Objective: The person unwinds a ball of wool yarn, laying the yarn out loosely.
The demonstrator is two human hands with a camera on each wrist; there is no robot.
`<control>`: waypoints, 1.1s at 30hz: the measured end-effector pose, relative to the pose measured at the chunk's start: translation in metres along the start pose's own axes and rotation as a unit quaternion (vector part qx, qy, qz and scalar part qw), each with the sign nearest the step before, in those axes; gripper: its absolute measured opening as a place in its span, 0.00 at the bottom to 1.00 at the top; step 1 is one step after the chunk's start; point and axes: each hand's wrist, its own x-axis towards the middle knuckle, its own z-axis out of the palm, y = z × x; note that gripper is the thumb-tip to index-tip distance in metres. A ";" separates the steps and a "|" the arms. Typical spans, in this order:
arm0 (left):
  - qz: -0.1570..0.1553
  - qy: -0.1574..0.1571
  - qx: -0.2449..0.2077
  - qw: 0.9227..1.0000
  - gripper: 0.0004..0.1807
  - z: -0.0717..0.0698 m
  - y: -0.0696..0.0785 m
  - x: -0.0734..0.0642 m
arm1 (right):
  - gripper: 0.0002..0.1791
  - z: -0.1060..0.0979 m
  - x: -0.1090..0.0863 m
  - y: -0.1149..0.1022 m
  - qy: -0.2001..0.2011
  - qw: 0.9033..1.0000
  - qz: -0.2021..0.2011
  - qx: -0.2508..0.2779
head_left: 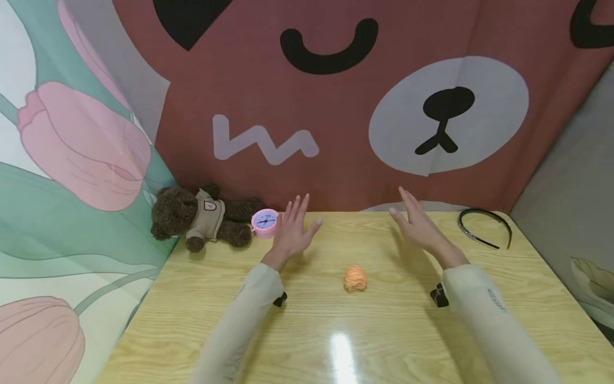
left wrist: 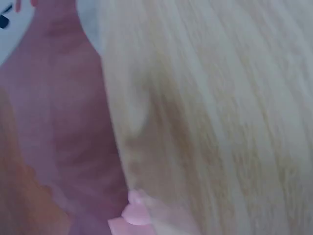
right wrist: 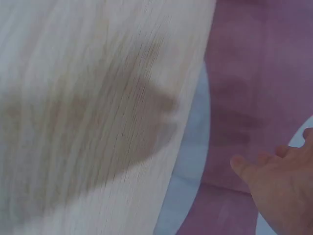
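Note:
My left hand [head_left: 293,230] is held over the table with fingers straight and thumb spread, holding nothing. It overlaps the right edge of a pink alarm clock [head_left: 265,222] in the head view. My right hand [head_left: 422,226], also empty with fingers extended, hovers over the table on the other side, its shadow on the wood. Between the forearms, nearer to me, lies a small orange ball of yarn [head_left: 355,278]. In the left wrist view a pink part of the clock [left wrist: 137,214] shows at the bottom. The right wrist view shows the fingers and thumb of the right hand [right wrist: 283,181].
A brown teddy bear [head_left: 207,216] in a beige shirt lies at the back left, beside the clock. A black headband [head_left: 485,228] rests at the table's back right. Behind the wooden table [head_left: 307,341] hangs a printed bear curtain [head_left: 336,106].

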 end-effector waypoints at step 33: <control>0.068 -0.189 -0.097 0.975 0.51 0.006 0.055 -0.079 | 0.41 0.079 -0.077 -0.020 -0.141 0.983 -0.081 0.086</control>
